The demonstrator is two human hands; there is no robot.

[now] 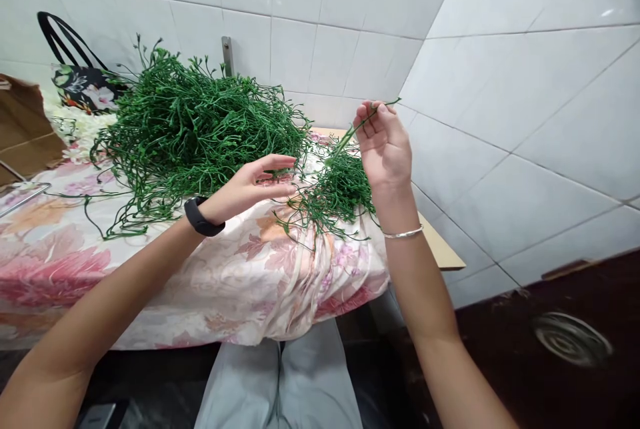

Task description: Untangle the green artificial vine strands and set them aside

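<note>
A big heap of thin green stems (190, 125) lies on a table covered with a floral cloth (240, 282). A smaller bunch of the same stems (337, 192) rests near the table's right end. My right hand (383, 145) is raised above that bunch, fingers curled around a single green stem (357, 125) that runs down toward the bunch. My left hand (250, 189), with a black band on the wrist, hovers flat between the two piles, fingers stretched out and holding nothing.
A floral bag with black handles (80, 82) stands at the back left beside a brown cardboard piece (25, 125). White tiled walls close in behind and on the right. My grey-trousered legs (280, 382) are under the table edge. A floor drain (570, 339) sits low right.
</note>
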